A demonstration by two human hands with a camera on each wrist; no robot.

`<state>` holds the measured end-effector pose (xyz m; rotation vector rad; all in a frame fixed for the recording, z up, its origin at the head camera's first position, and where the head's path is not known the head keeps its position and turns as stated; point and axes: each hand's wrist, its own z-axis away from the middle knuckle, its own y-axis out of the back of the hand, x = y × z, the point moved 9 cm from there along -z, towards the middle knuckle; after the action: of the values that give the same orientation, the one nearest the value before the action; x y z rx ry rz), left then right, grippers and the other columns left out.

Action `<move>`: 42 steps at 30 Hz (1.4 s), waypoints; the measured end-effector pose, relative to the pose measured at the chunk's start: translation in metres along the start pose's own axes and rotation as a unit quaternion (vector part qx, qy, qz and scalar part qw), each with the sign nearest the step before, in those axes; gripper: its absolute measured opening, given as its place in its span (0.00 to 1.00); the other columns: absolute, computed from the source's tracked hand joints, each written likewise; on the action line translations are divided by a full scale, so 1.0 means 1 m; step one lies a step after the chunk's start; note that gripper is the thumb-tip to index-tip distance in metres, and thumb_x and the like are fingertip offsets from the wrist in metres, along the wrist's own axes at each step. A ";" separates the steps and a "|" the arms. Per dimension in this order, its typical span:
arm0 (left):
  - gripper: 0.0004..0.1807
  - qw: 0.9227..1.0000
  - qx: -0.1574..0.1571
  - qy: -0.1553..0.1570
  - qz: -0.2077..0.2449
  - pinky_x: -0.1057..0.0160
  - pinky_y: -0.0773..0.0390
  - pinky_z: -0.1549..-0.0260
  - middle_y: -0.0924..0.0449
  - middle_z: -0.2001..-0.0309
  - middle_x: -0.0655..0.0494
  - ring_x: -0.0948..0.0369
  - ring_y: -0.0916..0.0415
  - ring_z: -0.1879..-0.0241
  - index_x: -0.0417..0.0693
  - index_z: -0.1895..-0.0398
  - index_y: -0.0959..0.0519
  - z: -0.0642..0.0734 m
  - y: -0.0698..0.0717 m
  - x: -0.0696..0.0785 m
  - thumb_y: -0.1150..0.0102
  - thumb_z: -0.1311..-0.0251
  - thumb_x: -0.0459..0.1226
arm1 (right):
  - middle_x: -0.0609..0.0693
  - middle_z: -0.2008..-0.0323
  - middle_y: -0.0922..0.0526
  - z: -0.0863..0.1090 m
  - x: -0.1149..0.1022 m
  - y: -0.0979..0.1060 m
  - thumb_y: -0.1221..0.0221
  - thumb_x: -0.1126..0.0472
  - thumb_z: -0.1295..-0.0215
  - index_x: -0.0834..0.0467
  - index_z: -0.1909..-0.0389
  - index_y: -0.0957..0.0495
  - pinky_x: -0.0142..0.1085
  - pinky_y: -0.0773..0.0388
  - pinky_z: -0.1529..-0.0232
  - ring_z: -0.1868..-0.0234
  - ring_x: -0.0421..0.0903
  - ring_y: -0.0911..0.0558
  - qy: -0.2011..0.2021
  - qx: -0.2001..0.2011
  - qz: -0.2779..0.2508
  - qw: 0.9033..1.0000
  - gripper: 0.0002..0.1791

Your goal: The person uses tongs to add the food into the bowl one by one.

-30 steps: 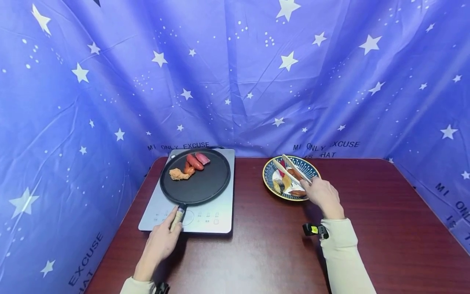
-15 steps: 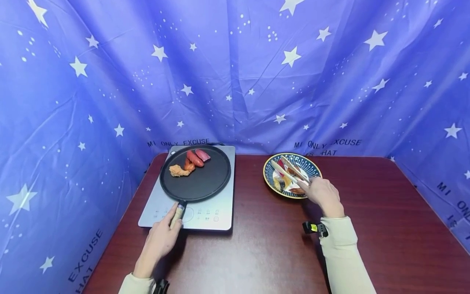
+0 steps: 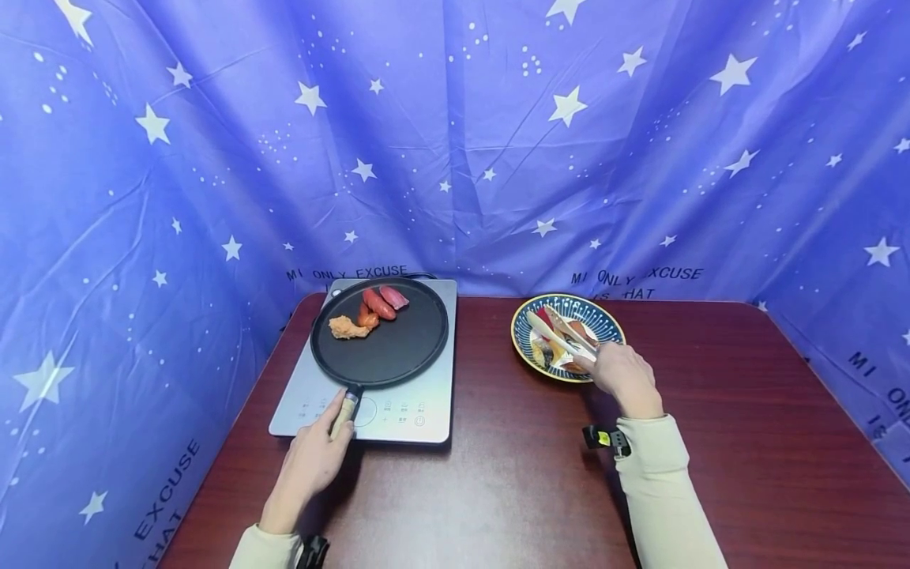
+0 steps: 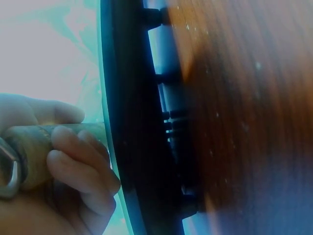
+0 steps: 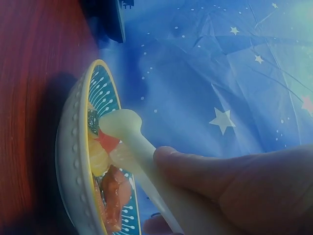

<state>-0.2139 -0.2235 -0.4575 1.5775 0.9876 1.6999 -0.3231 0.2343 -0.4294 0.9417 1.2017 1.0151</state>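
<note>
On the left, my left hand [image 3: 316, 457] grips the wood-coloured handle [image 3: 344, 417] of a flat black pan [image 3: 398, 356]; the left wrist view shows fingers curled round that handle [image 4: 34, 152]. In the pan lie a fried chicken piece [image 3: 347, 328], reddish sausage-like pieces [image 3: 378, 304] and a pink piece [image 3: 393, 297]. My right hand [image 3: 628, 379] holds pale tongs [image 5: 146, 152], their tips reaching down into a blue-patterned bowl [image 5: 73, 161]. Inside the bowl are a brown meat-like piece [image 5: 113, 196], a yellow piece [image 5: 99, 156] and a red one [image 5: 108, 141]. Whether the tongs touch any food is unclear.
Under the pan is a silver induction cooker [image 3: 426, 395] with touch controls along its front. Both cooker and bowl stand toward the back of a dark red wooden table [image 3: 490, 490]. A blue star-printed curtain [image 3: 455, 158] hangs behind and at both sides.
The tips of the tongs have come slightly closer together inside the bowl. The left hand stays on the pan handle, and the food in the pan lies as before.
</note>
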 end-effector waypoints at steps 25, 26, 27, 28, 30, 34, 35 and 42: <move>0.31 1.000 0.002 0.005 0.002 0.47 0.29 0.66 0.24 0.49 0.37 0.51 0.28 0.67 0.55 0.28 0.40 0.001 -0.002 -0.002 0.53 0.35 0.46 | 0.60 0.77 0.24 -0.001 0.002 0.006 0.42 0.42 0.39 0.57 0.82 0.27 0.50 0.30 0.76 0.73 0.58 0.23 0.062 0.033 0.013 0.997 0.23; 0.31 1.000 0.002 0.005 0.002 0.47 0.29 0.67 0.24 0.50 0.37 0.51 0.28 0.67 0.55 0.28 0.40 0.001 -0.002 -0.002 0.53 0.35 0.46 | 0.60 0.77 0.24 -0.001 0.002 0.006 0.43 0.43 0.38 0.57 0.82 0.27 0.50 0.30 0.77 0.74 0.58 0.23 0.066 0.034 0.010 0.997 0.23; 0.31 1.000 0.003 0.005 0.002 0.47 0.29 0.67 0.24 0.50 0.37 0.51 0.28 0.67 0.55 0.28 0.40 0.001 -0.001 -0.002 0.53 0.35 0.46 | 0.60 0.78 0.25 -0.001 0.002 0.007 0.43 0.43 0.38 0.57 0.82 0.27 0.50 0.30 0.77 0.75 0.58 0.24 0.069 0.036 0.007 0.997 0.23; 0.31 1.000 0.003 0.005 0.002 0.48 0.29 0.67 0.23 0.51 0.37 0.51 0.29 0.68 0.55 0.28 0.40 0.001 -0.001 -0.002 0.53 0.35 0.46 | 0.59 0.78 0.25 -0.002 0.002 0.007 0.43 0.43 0.37 0.57 0.82 0.27 0.49 0.31 0.78 0.75 0.57 0.24 0.072 0.037 0.004 0.997 0.23; 0.31 1.000 0.003 0.005 0.004 0.49 0.30 0.68 0.23 0.52 0.38 0.51 0.29 0.69 0.55 0.28 0.40 0.001 -0.002 -0.002 0.52 0.35 0.46 | 0.57 0.79 0.26 -0.002 0.003 0.007 0.45 0.43 0.36 0.56 0.83 0.28 0.48 0.32 0.79 0.76 0.56 0.25 0.074 0.036 -0.004 0.997 0.23; 0.31 1.000 0.002 0.006 0.005 0.50 0.30 0.69 0.22 0.54 0.39 0.52 0.30 0.69 0.55 0.28 0.40 0.002 -0.002 -0.002 0.52 0.35 0.46 | 0.55 0.81 0.27 -0.003 0.005 0.006 0.46 0.42 0.35 0.54 0.83 0.29 0.46 0.33 0.79 0.77 0.54 0.26 0.073 0.037 -0.022 0.996 0.23; 0.31 1.000 0.001 0.007 0.006 0.50 0.30 0.69 0.22 0.55 0.39 0.52 0.30 0.70 0.55 0.28 0.40 0.002 -0.003 -0.002 0.52 0.35 0.46 | 0.55 0.80 0.27 -0.003 0.006 0.006 0.46 0.42 0.35 0.53 0.82 0.28 0.46 0.33 0.79 0.77 0.54 0.26 0.074 0.039 -0.025 0.996 0.22; 0.31 1.000 0.003 0.003 0.002 0.49 0.29 0.68 0.22 0.54 0.38 0.52 0.29 0.70 0.56 0.28 0.40 0.001 -0.002 -0.001 0.53 0.35 0.46 | 0.57 0.78 0.25 -0.003 0.008 0.012 0.46 0.43 0.35 0.54 0.73 0.21 0.47 0.32 0.78 0.75 0.56 0.24 0.084 0.058 -0.027 0.994 0.19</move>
<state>-0.2128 -0.2236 -0.4595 1.5804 0.9938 1.7075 -0.3272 0.2452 -0.4207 0.9213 1.4328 1.0051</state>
